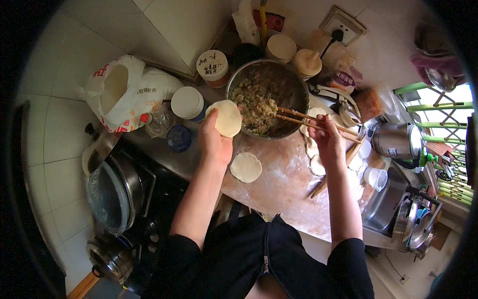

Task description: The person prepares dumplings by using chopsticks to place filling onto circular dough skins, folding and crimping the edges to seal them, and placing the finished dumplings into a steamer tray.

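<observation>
The left hand (215, 137) is cupped palm up, its grip curled loosely around a round dough wrapper (226, 118) that lies flat on the fingers, held just at the near left rim of the steel bowl (294, 87). The right hand (326, 137) pinches a pair of wooden chopsticks (303, 118); their tips reach left into the minced filling (254, 102) inside the bowl, while their far ends run out to the right past the knuckles. The right fingers are partly hidden behind the chopsticks, so how each finger sits is hard to make out. Both forearms rise bare from black sleeves at the near edge, the left one angled slightly right, the right one nearly straight up.

On the floured round board (284, 184) on the tabletop, a second wrapper (246, 167) lies flat just near the left wrist. More wrappers (313, 149) lie under and beside the right hand, partly covered by it. A rolling pin (338, 172) is mostly hidden behind the right forearm. A white flour bag (127, 92) stands open far left, beside a lidded white tub (187, 103).
</observation>
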`<action>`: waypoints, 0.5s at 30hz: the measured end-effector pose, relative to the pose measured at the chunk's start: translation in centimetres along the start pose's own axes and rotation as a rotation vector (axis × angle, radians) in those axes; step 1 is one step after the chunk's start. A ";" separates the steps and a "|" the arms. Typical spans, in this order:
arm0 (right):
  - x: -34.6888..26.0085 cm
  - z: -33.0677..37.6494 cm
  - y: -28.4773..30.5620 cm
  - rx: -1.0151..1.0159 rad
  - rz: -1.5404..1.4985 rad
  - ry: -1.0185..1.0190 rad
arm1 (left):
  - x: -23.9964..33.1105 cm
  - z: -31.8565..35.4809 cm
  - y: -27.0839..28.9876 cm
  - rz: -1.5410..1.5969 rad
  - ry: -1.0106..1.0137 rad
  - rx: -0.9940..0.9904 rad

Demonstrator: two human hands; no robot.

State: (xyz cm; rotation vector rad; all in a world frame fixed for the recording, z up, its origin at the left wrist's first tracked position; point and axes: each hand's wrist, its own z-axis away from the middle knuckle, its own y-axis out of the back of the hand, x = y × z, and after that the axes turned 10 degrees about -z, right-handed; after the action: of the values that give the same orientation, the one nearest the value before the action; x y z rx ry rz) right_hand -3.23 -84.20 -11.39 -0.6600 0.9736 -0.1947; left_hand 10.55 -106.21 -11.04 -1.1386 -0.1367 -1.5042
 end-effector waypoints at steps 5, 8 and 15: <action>-2.7 1.2 -1.8 -0.014 0.023 0.132 | -1.3 -1.9 -2.8 -0.080 0.057 -0.023; -3.3 2.0 -3.2 -0.056 0.115 0.190 | -2.9 -3.5 -3.9 0.171 0.162 -0.225; -3.3 2.3 -3.8 -0.075 0.240 0.240 | -4.5 -3.8 -5.2 0.381 0.379 -0.329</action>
State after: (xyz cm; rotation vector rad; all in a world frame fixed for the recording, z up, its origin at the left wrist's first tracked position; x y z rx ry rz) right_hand -2.67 -84.73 -5.94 -0.5906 1.2872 -0.0247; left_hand 3.49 -103.96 -13.61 -1.0386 0.5759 -1.3946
